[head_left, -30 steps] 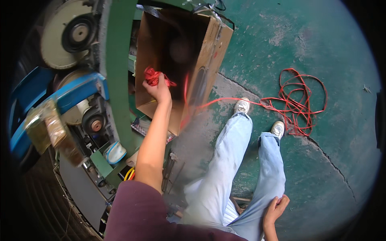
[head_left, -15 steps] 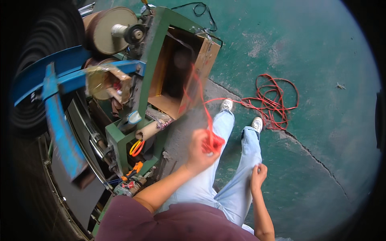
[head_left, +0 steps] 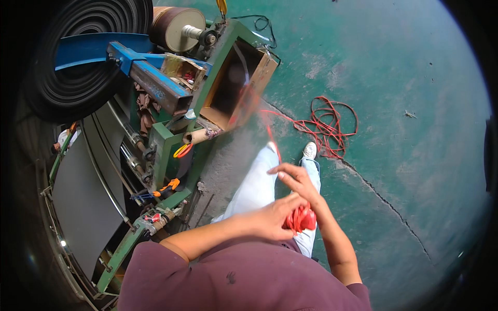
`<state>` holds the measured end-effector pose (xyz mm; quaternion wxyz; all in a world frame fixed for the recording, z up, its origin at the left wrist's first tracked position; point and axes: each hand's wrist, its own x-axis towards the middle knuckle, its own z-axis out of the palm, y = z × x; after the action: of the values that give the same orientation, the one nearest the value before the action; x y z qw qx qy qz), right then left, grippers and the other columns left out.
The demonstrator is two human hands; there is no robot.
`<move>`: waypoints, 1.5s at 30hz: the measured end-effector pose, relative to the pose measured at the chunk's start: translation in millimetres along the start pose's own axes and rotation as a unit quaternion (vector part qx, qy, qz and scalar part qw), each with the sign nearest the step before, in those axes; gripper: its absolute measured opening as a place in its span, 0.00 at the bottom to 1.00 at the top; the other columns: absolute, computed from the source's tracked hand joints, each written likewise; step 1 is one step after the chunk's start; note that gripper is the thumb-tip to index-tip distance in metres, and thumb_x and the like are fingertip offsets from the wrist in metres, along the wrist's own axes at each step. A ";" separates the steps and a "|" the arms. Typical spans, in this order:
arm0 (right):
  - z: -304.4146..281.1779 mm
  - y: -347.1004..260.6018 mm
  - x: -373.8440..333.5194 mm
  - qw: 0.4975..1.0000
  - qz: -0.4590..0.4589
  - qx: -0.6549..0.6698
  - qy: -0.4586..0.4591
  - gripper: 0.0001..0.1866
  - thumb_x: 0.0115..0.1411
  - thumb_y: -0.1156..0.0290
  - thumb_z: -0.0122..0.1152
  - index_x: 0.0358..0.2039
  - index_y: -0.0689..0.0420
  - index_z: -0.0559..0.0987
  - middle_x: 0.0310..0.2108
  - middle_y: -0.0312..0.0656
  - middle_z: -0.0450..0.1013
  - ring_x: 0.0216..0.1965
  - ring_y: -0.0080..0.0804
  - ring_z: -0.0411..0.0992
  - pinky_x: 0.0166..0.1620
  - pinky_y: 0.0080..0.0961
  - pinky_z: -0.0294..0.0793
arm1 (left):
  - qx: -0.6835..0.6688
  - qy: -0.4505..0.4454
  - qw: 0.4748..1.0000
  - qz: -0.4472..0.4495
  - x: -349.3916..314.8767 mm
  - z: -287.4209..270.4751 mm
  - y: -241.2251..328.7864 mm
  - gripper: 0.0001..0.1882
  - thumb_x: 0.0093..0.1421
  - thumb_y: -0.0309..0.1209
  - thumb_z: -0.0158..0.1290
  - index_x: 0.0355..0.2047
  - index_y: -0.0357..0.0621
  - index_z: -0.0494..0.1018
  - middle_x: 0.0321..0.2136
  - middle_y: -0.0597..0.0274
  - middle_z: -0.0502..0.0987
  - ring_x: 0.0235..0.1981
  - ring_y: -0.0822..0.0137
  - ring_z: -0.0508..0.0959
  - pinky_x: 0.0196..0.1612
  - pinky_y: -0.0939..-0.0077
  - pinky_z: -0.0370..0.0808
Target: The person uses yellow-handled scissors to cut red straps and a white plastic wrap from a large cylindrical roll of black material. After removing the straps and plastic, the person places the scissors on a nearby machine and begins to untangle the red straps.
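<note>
A crumpled bundle of red strap (head_left: 301,218) sits in my left hand (head_left: 270,217), with the fingers closed round it in front of my shirt. My right hand (head_left: 298,181) is just beyond, its wrist passing close to the bundle and its fingers reaching left, somewhat apart. A red strand (head_left: 269,133), blurred by motion, runs down to the edge of my right hand; whether the fingers touch it is hidden. More red strap (head_left: 332,124) lies in a loose tangle on the floor past my shoes, its trailing length leading toward the open carton (head_left: 246,98).
To the left stands a green machine frame (head_left: 163,150) with a blue beam (head_left: 150,85), a large black roll (head_left: 88,93) and a brown spool (head_left: 176,31). A cardboard tube (head_left: 199,136) and orange-handled tool (head_left: 170,185) are on it. The green floor (head_left: 415,171) has a long crack.
My left hand has drawn back toward my body and rightward with the red bundle. My right hand has risen from my thigh to beside it. The view has shifted.
</note>
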<state>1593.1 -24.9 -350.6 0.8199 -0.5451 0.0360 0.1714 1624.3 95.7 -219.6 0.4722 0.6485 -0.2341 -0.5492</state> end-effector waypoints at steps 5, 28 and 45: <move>31.3 59.2 -73.3 0.979 0.162 0.126 0.012 0.18 0.64 0.59 0.48 0.32 0.61 0.79 0.27 0.39 0.77 0.30 0.24 0.73 0.37 0.24 0.71 | -0.235 0.127 0.962 -0.059 -10.0 -47.3 16.5 0.30 0.50 0.24 0.53 0.55 0.41 0.58 0.45 0.59 0.71 0.46 0.70 0.72 0.48 0.73 0.71; -36.0 -82.3 -65.7 0.919 0.097 -0.107 0.366 0.12 0.64 0.63 0.52 0.36 0.58 0.78 0.26 0.32 0.74 0.26 0.14 0.68 0.29 0.13 0.65 | -0.045 0.345 0.937 0.043 -130.8 -105.6 36.2 0.34 0.45 0.19 0.57 0.56 0.44 0.63 0.44 0.66 0.71 0.43 0.76 0.72 0.49 0.79 0.69; 171.9 -138.5 -42.1 0.991 0.036 -0.082 0.101 0.16 0.66 0.64 0.48 0.33 0.63 0.78 0.17 0.28 0.65 0.19 0.14 0.60 0.24 0.14 0.58 | 0.076 0.426 0.902 -0.003 -193.9 -71.6 36.1 0.28 0.43 0.35 0.68 0.39 0.40 0.65 0.32 0.56 0.76 0.36 0.70 0.78 0.40 0.75 0.74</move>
<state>1576.0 72.6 -148.9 0.7577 -0.6237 0.1237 0.1468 1643.2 264.6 -96.4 0.4744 0.8552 -0.0498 -0.2027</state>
